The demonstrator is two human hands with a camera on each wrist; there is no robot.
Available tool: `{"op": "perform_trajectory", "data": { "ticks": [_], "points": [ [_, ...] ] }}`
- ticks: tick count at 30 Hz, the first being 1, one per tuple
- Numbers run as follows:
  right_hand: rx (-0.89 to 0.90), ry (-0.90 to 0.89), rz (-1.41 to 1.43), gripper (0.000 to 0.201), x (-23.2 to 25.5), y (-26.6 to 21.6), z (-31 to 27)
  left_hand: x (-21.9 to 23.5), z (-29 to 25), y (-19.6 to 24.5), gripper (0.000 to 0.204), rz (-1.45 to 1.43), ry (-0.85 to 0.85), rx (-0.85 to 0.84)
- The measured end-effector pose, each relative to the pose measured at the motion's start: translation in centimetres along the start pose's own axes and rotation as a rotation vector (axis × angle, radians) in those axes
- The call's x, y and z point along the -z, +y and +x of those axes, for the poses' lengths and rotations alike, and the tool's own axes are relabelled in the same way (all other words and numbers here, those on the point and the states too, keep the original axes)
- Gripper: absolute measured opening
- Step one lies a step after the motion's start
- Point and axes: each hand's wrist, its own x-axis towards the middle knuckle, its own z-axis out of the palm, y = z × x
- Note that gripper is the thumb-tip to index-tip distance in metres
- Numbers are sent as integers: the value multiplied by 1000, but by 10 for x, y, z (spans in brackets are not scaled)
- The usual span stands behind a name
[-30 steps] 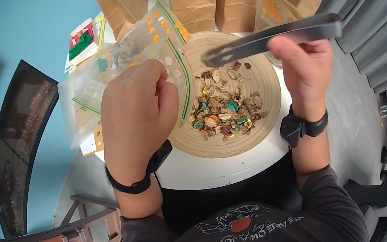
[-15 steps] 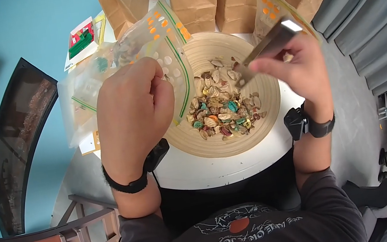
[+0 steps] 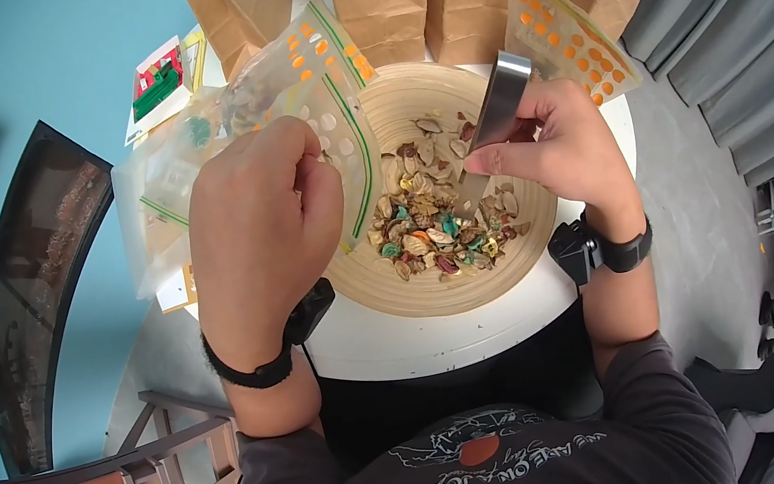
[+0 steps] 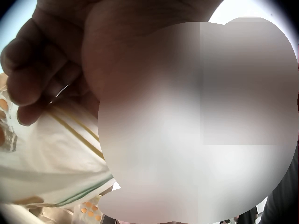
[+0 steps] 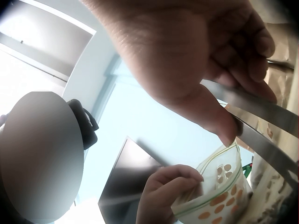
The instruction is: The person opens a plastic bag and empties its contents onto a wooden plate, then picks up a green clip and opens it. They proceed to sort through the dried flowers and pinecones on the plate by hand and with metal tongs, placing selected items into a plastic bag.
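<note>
In the head view, my right hand (image 3: 565,148) grips metal tongs (image 3: 503,94), thumb on one arm and fingers on the other. The tongs slant down to the left, their tips among dried potpourri (image 3: 422,236). Those petals, brown and cream with bits of teal, yellow and red, lie in a round, pale wooden bowl (image 3: 382,306). At the bowl's left, my left hand (image 3: 257,222) pinches the edge of a clear zip bag (image 3: 340,107) with orange dots and a green seal. The right wrist view shows the bag's mouth parted beside that hand.
Several brown paper bags (image 3: 379,0) stand along the back. A second dotted zip bag (image 3: 578,39) is at the bowl's back right. Behind the left bag lies a card with red and green pieces (image 3: 158,88). The white table's edge (image 3: 405,356) curves close to my body.
My right hand has moved left, swinging the tongs from nearly level above the bowl's right side to steeply tilted, tips in the potpourri. My left hand stays at the bag with barely any shift.
</note>
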Motion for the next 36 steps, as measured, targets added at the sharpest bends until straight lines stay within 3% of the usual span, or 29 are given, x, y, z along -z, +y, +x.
{"op": "perform_trajectory", "data": {
  "ticks": [5,12,14,27,29,31,36],
  "points": [
    [-95,-5,-94,36,-6,-20,-3,2,0,0,5,74,-37,-21],
    [-81,5,-33,35,-17,-21,-9,-1,0,0,5,-13,-3,-9],
    [-113,-40,-122,24,-17,-28,-9,0,0,0,5,-9,-3,-7],
    [-9,87,-18,24,-12,-20,-11,1,0,1,6,-7,2,-17],
    [58,202,48,22,-10,-17,-11,1,0,1,6,8,1,-23],
    [47,206,130,17,-4,-24,-14,0,0,2,6,11,0,-36],
    [257,335,531,11,-19,-43,-21,-1,-1,4,6,20,-12,-31]
  ]
}}
